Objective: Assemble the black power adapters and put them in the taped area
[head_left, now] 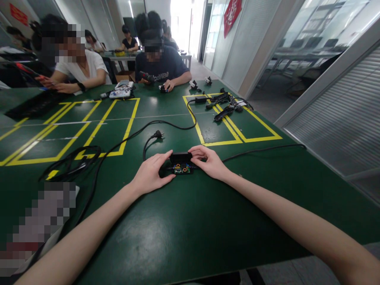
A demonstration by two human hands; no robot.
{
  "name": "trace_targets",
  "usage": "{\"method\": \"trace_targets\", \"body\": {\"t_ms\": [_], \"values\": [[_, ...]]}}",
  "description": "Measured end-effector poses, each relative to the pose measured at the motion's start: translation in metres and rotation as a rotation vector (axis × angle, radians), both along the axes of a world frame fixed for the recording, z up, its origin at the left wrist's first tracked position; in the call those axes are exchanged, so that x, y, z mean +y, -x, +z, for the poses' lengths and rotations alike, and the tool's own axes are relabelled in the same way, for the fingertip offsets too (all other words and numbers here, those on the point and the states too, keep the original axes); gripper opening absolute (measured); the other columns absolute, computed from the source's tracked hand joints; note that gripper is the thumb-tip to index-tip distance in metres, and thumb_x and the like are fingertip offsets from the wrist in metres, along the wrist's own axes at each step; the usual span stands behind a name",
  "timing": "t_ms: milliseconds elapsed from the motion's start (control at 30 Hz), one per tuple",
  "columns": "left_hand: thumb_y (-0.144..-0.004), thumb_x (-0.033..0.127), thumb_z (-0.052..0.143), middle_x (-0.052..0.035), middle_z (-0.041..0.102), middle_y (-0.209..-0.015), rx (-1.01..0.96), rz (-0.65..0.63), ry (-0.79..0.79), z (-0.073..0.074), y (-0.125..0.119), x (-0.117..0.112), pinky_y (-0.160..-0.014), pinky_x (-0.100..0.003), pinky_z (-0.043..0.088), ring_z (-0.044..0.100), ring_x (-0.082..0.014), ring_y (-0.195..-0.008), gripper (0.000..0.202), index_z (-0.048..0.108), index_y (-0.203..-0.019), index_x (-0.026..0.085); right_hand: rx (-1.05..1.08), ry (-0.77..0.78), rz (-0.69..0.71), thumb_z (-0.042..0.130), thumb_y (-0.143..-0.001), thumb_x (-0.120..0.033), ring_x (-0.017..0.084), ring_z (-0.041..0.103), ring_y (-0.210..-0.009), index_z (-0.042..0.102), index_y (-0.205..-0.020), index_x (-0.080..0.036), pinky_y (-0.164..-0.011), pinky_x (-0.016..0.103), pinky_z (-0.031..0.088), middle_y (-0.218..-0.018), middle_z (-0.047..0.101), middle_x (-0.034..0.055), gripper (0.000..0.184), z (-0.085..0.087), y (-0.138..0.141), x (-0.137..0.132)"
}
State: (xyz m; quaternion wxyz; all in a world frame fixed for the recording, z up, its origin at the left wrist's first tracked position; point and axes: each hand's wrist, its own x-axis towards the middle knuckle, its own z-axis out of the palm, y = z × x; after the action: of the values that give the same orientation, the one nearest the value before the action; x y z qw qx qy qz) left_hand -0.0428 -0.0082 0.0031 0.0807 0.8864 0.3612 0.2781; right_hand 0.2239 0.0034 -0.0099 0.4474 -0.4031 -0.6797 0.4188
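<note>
Black plastic sits between my hands: a small black box [179, 158] lying flat on the green table [178, 237], dead centre ahead of me. Its near side is open, and a circuit board [181, 170] shows there with orange rings and a bit of blue and green.

My left hand [151, 174] is curled round the box's 9 o'clock end, with the thumb along the near edge and the fingers bent over the top. My right hand [208, 162] grips the 3 o'clock end the same way, fingers folded onto the lid. Both are clasped on it, neither lying slack.

Just past the box at 11 o'clock, a plug [158, 135] lies at the end of a short lead that curves back toward my left hand. A thin cable [267, 149] runs from under my right hand out to 3 o'clock. A longer cable [124, 140] sweeps from 12 o'clock across to 8 o'clock, passing a loose coil [75, 158] at 9 o'clock.

Yellow tape [208, 142] marks boxes on the table. In the one at 1 o'clock lies a heap of black parts [225, 106].

At the far edge, from 10 to 12 o'clock, a person in white [86, 67] and a person in a dark shirt [160, 65] work with their own hands, a white device [121, 92] between them. Nothing lies between me and the box.
</note>
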Motion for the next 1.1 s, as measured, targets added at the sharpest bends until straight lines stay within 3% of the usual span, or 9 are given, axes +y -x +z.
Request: {"method": "trace_targets", "body": {"t_ms": [300, 500, 733, 933, 1100], "values": [[-0.085, 0.035, 0.072, -0.0075, 0.074, -0.116, -0.049, 0.01, 0.086, 0.001, 0.0, -0.001, -0.095, -0.039, 0.06, 0.073, -0.0244, -0.104, 0.058, 0.054, -0.139, 0.023, -0.04, 0.02, 0.013, 0.066, -0.09, -0.037, 0.02, 0.074, -0.088, 0.07, -0.099, -0.02, -0.083, 0.035, 0.06, -0.094, 0.077, 0.0051, 0.02, 0.004, -0.002, -0.001], [-0.085, 0.035, 0.072, -0.0075, 0.074, -0.116, -0.055, 0.003, 0.105, -0.001, -0.001, -0.001, -0.091, -0.039, 0.061, 0.075, -0.0247, -0.101, 0.052, 0.056, -0.132, 0.023, -0.057, 0.019, 0.034, 0.068, -0.087, -0.036, 0.02, 0.073, -0.083, 0.072, -0.096, -0.019, -0.08, 0.035, 0.06, -0.094, 0.078, 0.0055, 0.02, 0.007, -0.003, -0.002], [-0.084, 0.033, 0.075, -0.0061, 0.074, -0.116, -0.073, 0.001, 0.202, 0.0, 0.001, 0.0, -0.096, -0.042, 0.059, 0.073, -0.0243, -0.104, 0.076, 0.043, -0.153, 0.026, -0.084, -0.052, 0.081, 0.07, -0.084, -0.028, 0.019, 0.071, -0.083, 0.074, -0.095, -0.018, -0.081, 0.036, 0.058, -0.098, 0.079, 0.0069, 0.016, 0.013, -0.003, -0.006], [-0.085, 0.033, 0.075, -0.0067, 0.073, -0.11, -0.075, -0.037, 0.281, 0.005, 0.002, 0.004, -0.088, -0.038, 0.06, 0.07, -0.0213, -0.094, 0.047, 0.065, -0.131, 0.022, -0.119, -0.104, 0.132, 0.07, -0.08, -0.022, 0.022, 0.073, -0.094, 0.071, -0.092, -0.018, -0.083, 0.036, 0.055, -0.103, 0.08, 0.0082, 0.014, 0.013, -0.005, -0.007], [-0.085, 0.031, 0.075, -0.0074, 0.073, -0.112, -0.085, -0.053, 0.27, 0.006, 0.0, 0.004, -0.09, -0.039, 0.058, 0.068, -0.0222, -0.098, 0.042, 0.066, -0.125, 0.021, -0.139, -0.13, 0.166, 0.071, -0.077, -0.019, 0.024, 0.073, -0.1, 0.069, -0.091, -0.019, -0.088, 0.038, 0.054, -0.101, 0.078, 0.0069, 0.014, 0.012, -0.007, -0.005]]}}
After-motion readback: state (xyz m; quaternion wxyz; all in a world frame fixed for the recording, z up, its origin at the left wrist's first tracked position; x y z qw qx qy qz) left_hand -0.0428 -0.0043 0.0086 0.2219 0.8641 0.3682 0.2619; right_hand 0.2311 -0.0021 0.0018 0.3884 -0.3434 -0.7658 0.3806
